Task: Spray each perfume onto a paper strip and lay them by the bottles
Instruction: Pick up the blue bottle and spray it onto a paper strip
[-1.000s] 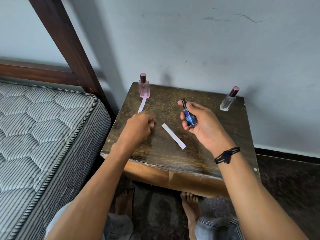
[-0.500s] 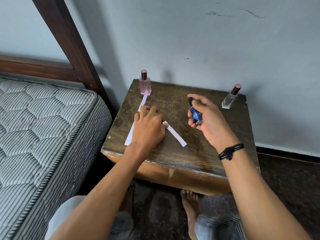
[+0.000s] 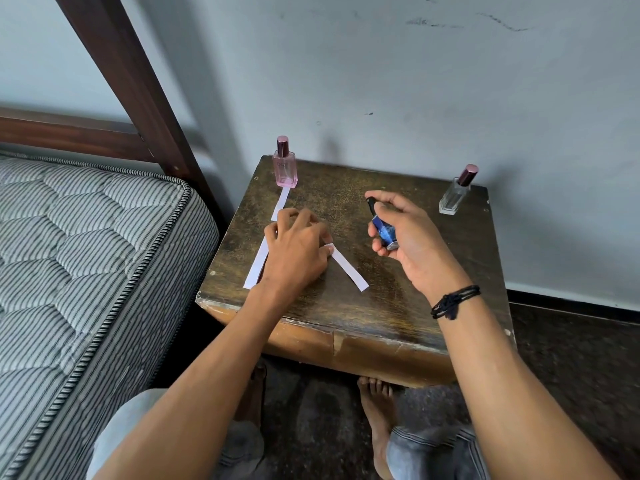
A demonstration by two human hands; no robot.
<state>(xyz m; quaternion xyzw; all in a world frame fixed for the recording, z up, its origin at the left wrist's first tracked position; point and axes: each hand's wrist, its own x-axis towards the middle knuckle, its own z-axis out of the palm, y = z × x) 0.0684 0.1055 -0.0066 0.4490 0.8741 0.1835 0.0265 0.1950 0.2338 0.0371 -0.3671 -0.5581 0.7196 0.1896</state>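
The first strip [image 3: 257,266] lies on the desk [image 3: 346,306], ending at the pink bottle [image 3: 285,164], so that perfume looks done; your left hand [image 3: 298,247] pinches the second strip [image 3: 349,268] at its top end, flat on the desk; your right hand [image 3: 412,233] has its fingers wrapped round the blue bottle [image 3: 383,232], raised beside it; the clear bottle [image 3: 456,195] waits, capped.

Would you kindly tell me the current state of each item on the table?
Pink bottle: capped, upright.
Clear bottle: capped, upright.
Blue bottle: tilted, gripped by right hand.
First strip: lying flat by pink bottle.
Second strip: flat, far end pinched by left hand.
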